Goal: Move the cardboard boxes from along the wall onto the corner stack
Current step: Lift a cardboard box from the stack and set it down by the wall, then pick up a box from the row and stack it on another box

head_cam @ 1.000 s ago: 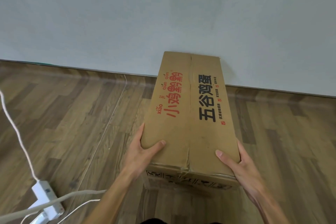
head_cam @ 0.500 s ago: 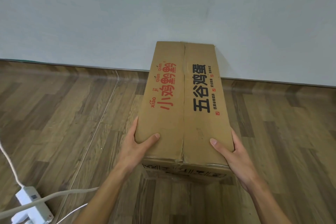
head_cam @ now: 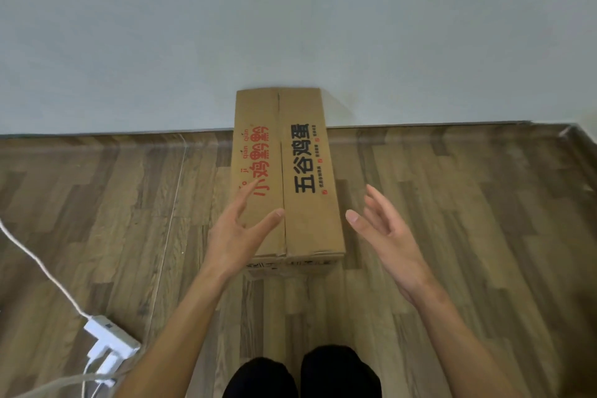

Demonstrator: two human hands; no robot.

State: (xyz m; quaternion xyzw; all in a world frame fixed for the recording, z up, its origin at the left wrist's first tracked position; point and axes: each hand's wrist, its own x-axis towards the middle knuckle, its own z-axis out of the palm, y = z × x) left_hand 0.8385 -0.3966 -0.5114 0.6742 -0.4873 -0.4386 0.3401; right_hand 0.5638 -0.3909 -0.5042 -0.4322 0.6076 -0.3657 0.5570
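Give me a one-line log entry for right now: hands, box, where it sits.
left hand: open, empty | right hand: open, empty | cardboard box: on floor, far end at wall, not gripped

I read this as a sparsely furnished room in a home or small office. I see wood-look plank flooring [head_cam: 452, 236] running up to a plain pale painted wall [head_cam: 290, 26], with a thin baseboard along the join. A white power strip [head_cam: 109, 341] with plugged-in white cables lies at the floor's near-left edge.
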